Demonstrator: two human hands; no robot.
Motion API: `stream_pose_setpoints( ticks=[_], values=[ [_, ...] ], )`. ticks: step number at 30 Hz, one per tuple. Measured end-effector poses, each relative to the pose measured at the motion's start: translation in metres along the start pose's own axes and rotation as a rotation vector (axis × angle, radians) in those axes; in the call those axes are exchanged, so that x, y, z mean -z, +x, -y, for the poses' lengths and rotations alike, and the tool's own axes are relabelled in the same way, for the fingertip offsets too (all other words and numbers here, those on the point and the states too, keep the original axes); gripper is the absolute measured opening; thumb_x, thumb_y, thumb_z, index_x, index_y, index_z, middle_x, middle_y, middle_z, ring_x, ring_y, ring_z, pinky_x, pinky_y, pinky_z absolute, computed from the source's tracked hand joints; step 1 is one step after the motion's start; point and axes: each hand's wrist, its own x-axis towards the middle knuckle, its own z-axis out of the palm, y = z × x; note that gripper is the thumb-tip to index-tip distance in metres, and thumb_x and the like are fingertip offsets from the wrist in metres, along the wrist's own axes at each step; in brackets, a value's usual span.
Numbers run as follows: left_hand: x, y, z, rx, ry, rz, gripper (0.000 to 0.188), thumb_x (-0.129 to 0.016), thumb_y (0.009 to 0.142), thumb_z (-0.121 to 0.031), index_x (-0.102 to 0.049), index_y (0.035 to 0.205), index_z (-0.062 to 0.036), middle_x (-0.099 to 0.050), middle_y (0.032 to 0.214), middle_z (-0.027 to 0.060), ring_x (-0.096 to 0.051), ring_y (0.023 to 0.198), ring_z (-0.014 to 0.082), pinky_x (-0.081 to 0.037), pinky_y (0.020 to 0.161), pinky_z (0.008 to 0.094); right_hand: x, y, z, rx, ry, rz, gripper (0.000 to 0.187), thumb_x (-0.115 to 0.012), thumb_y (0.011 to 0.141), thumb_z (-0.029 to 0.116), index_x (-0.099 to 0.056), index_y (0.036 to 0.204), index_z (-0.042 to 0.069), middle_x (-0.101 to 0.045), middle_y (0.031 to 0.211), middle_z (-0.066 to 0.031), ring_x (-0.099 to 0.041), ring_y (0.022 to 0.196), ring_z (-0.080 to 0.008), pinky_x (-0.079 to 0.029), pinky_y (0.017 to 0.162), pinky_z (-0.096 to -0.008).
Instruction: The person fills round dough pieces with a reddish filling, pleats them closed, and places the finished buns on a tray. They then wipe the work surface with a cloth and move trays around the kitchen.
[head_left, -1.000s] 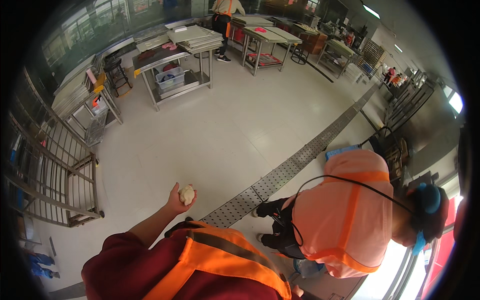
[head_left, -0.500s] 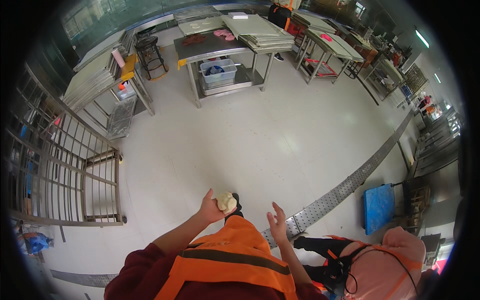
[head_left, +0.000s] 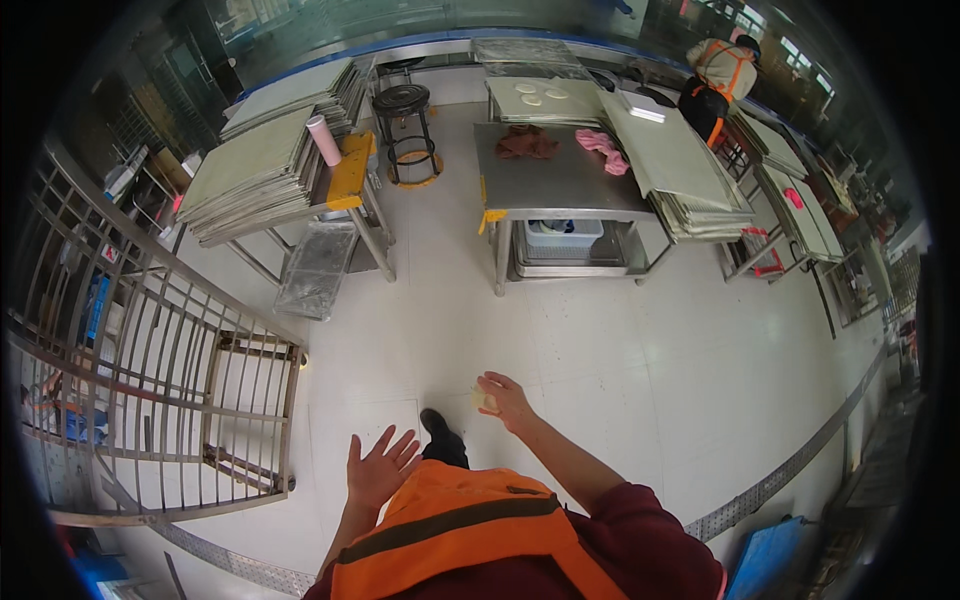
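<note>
A pale lump of dough [head_left: 482,400] is in my right hand [head_left: 510,404], held out ahead of my body over the floor. The fingers curl along it and hide part of it. To the left, my left hand [head_left: 378,474] is held up with its fingers spread and nothing in it. Several flat pale dough rounds [head_left: 531,100] lie on a board beyond the steel table, far from both hands.
A barred metal rack [head_left: 215,405] stands at left. Ahead are a steel table [head_left: 500,185] with brown and pink cloths, stacked boards [head_left: 265,170] with a pink cylinder, and a black stool [head_left: 402,98]. A person [head_left: 722,70] stands at the far right; a perforated floor grate [head_left: 745,502] runs at right.
The dough has passed from my left hand to my right, and my left hand is now empty. My view has turned left and come nearer the tables; the pink-clad person is out of view.
</note>
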Motion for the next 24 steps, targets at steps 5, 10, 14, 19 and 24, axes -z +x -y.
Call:
stream_pose_setpoints(
  ticks=[5, 10, 14, 19, 24],
  values=[
    [-0.018, 0.1, -0.118, -0.077, -0.145, -0.204, 0.064, -0.047, 0.088, -0.056, -0.041, 0.128, -0.0061, -0.045, 0.13, 0.0168, -0.046, 0.116, 0.0315, -0.039, 0.1, 0.0447, 0.007, 0.152, 0.106, -0.021, 0.092, -0.116, 0.035, -0.067, 0.083, 0.027, -0.056, 0.111, 0.009, -0.06, 0.099, -0.0055, -0.059, 0.088, -0.02, -0.051, 0.072, -0.0377],
    [-0.131, 0.239, -0.217, 0.013, 0.06, -0.132, 0.051, -0.05, 0.09, -0.047, -0.05, 0.119, -0.0049, -0.053, 0.121, 0.0166, -0.053, 0.109, 0.0307, -0.042, 0.097, 0.0435, 0.019, 0.269, 0.233, 0.54, -0.277, -0.545, 0.051, -0.075, 0.076, 0.019, -0.055, 0.12, 0.005, -0.06, 0.095, -0.0079, -0.058, 0.081, -0.0144, -0.049, 0.068, -0.0271],
    [-0.229, 0.368, -0.272, 0.178, 0.245, -0.01, 0.048, -0.05, 0.091, -0.044, -0.051, 0.119, -0.0047, -0.057, 0.116, 0.0168, -0.056, 0.106, 0.0315, -0.044, 0.095, 0.0427, 0.037, 0.342, 0.328, 0.807, -0.622, -0.897, 0.05, -0.073, 0.074, 0.022, -0.055, 0.118, 0.007, -0.058, 0.104, -0.0121, -0.055, 0.097, -0.0267, -0.046, 0.083, -0.037],
    [-0.301, 0.517, -0.317, 0.249, 0.269, -0.059, 0.05, -0.049, 0.09, -0.046, -0.055, 0.114, -0.0032, -0.06, 0.113, 0.0149, -0.056, 0.106, 0.0292, -0.044, 0.093, 0.0416, 0.048, 0.435, 0.415, 0.667, -1.11, -1.205, 0.064, -0.075, 0.069, 0.032, -0.05, 0.124, 0.012, -0.05, 0.121, -0.012, -0.042, 0.117, -0.0327, -0.037, 0.096, -0.0458],
    [-0.375, 0.625, -0.339, 0.436, 0.326, -0.224, 0.051, -0.049, 0.09, -0.048, -0.057, 0.111, -0.0022, -0.06, 0.115, 0.0139, -0.055, 0.109, 0.0258, -0.043, 0.094, 0.0412, 0.008, 0.554, 0.478, 0.766, -1.001, -1.256, 0.079, -0.072, 0.068, 0.046, -0.042, 0.134, 0.015, -0.039, 0.135, -0.0155, -0.033, 0.126, -0.0373, -0.029, 0.104, -0.0487]
  ],
)
